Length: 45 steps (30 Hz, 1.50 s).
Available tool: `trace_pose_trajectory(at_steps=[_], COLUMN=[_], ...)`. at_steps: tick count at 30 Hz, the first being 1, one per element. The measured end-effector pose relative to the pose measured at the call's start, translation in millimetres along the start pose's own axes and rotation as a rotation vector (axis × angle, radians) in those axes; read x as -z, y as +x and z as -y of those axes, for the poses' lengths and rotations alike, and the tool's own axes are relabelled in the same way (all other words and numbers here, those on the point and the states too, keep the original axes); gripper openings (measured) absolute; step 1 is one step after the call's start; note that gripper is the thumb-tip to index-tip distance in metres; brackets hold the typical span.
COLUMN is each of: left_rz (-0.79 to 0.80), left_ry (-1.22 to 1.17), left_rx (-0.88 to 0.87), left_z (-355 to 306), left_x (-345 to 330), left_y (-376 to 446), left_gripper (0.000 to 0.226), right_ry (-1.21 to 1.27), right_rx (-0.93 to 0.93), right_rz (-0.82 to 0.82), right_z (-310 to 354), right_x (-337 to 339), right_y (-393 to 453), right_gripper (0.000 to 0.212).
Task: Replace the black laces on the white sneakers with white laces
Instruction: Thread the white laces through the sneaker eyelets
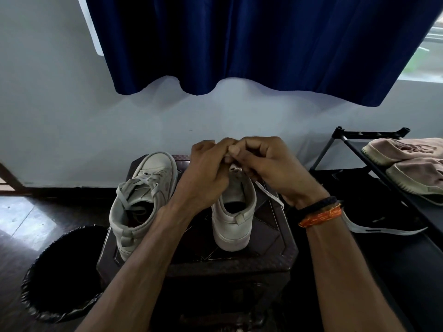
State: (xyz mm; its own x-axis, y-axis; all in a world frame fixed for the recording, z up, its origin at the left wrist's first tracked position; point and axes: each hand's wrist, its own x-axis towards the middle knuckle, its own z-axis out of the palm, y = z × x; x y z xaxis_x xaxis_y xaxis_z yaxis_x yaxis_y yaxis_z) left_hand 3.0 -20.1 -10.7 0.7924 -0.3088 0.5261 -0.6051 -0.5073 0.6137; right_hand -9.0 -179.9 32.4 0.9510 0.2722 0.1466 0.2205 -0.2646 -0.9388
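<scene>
Status from my end, everything placed relative to the table (271,257), the dark octagonal one centre frame.

Two white sneakers on the table top, heels toward me. Left sneaker (143,200): already carries a white lace (143,185), crossed over the tongue, ends loose and apparently untied. I'd call that one swapped, tying maybe pending.

Right sneaker (233,219): being worked now. Both hands are over its tongue end, on the far side of the table top. Left hand (206,173) has fingers curled, tips pressed together at the same spot as the right; I read it as pinching the lace or eyelet area, but the contact itself is hidden. Right hand (261,164) is curled with thumb against fingers, pinching a white lace end (233,167). The rest of that right-shoe lace (269,194) trails off the sneaker's right side toward the table edge.

No black lace visible anywhere on or around the table. How many eyelets are threaded on the right sneaker: can't tell, hands cover them.

Judgement: roughly past halfway. Left to do: finish threading the right sneaker, even up the ends, tie both.

Off-table: lined bin (62,274) on the floor to the table's left, shoe rack (347,140) with other shoes to its right.
</scene>
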Motion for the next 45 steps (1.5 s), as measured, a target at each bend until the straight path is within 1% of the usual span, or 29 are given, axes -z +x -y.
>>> trace_pose_trajectory(at_steps=[1,3,6,9,11,12,15,16,17,18,19,20,21,22,23,24,26,29,31,34,40,42,43,45], left_rz=[-0.015,-0.028,-0.083,-0.110,-0.112,-0.118,-0.124,-0.122,-0.115,-0.107,-0.097,-0.086,-0.078,-0.070,-0.060,-0.048,-0.027,-0.022,-0.022,-0.019,-0.034,-0.035,-0.038,-0.036], left_ry=[-0.007,-0.056,-0.105,-0.220,-0.378,-0.487,-0.851,-0.937,-0.994,-1.026,-1.047,-1.065,-1.092,-1.127,-1.165,-1.202,-1.247,-1.259,-1.268,-1.285,-1.252,-1.156,-1.036,-0.644], left_rx=[0.016,0.099,0.171,0.245,0.289,0.322,0.438,0.465,0.483,0.490,0.486,0.477,0.468,0.459,0.452,0.448,0.442,0.434,0.433,0.431,0.461,0.489,0.502,0.509], left_z=[-0.2,-1.7,-1.8,3.2,5.1,4.2,-3.5,-6.8,-10.3,-12.7,-14.1,-14.3,-13.8,-13.3,-12.9,-13.0,-14.0,-15.5,-15.9,-17.6,-19.2,-18.4,-16.8,-10.3], left_x=[3.2,11.9,23.9,33.2,39.7,42.2,44.1,42.5,40.4,38.0,35.6,33.4,31.5,30.0,29.0,28.1,26.2,22.9,21.3,21.2,17.7,17.3,17.6,18.8], left_y=[0.9,3.1,4.1,6.4,7.4,8.2,11.0,12.1,12.8,13.7,14.5,14.6,14.6,14.5,14.1,13.8,13.2,13.6,14.4,15.7,15.6,15.4,15.1,13.0], left_gripper=[0.027,0.018,0.018,0.014,0.006,0.010,0.023,0.026,0.028,0.029,0.029,0.029,0.029,0.029,0.030,0.031,0.034,0.034,0.033,0.032,0.032,0.030,0.029,0.028], right_ry=[0.010,-0.001,-0.032,0.024,0.036,0.002,-0.286,-0.381,-0.429,-0.435,-0.385,-0.307,-0.236,-0.204,-0.203,-0.214,-0.233,-0.239,-0.249,-0.271,-0.255,-0.206,-0.168,-0.103], right_rx=[0.004,0.009,-0.015,-0.031,-0.067,-0.085,-0.085,-0.046,0.035,0.120,0.179,0.181,0.143,0.094,0.049,0.016,-0.014,-0.007,0.023,0.071,0.076,0.081,0.080,0.062], right_rz=[-0.047,-0.199,-0.437,-0.616,-0.701,-0.740,-0.863,-0.892,-0.878,-0.805,-0.659,-0.466,-0.279,-0.129,-0.029,0.024,0.037,-0.013,-0.073,-0.176,-0.155,-0.185,-0.217,-0.293], right_z=[-1.9,-9.9,-24.1,-36.9,-44.7,-49.2,-52.5,-46.8,-41.1,-33.4,-24.9,-16.9,-9.2,-5.2,-1.8,-1.8,-2.6,-3.7,-4.0,-4.5,-8.0,-11.4,-13.2,-16.9], right_x=[1.8,10.4,29.0,42.4,44.7,44.5,36.8,31.3,26.4,21.9,16.7,10.8,4.8,0.0,-5.3,-9.3,-15.3,-15.7,-14.0,-11.0,-11.8,-11.7,-10.6,-6.9], right_y=[0.8,2.0,1.0,0.0,0.7,1.0,1.6,0.5,0.2,-0.1,-0.8,-1.9,-3.9,-5.4,-6.7,-7.3,-7.9,-8.1,-8.0,-7.8,-8.1,-6.2,-5.2,-3.7], right_gripper=[0.023,0.024,0.025,0.026,0.025,0.022,0.002,0.009,0.012,0.012,0.011,0.011,0.015,0.020,0.024,0.026,0.023,0.016,0.012,0.015,0.020,0.018,0.016,0.014])
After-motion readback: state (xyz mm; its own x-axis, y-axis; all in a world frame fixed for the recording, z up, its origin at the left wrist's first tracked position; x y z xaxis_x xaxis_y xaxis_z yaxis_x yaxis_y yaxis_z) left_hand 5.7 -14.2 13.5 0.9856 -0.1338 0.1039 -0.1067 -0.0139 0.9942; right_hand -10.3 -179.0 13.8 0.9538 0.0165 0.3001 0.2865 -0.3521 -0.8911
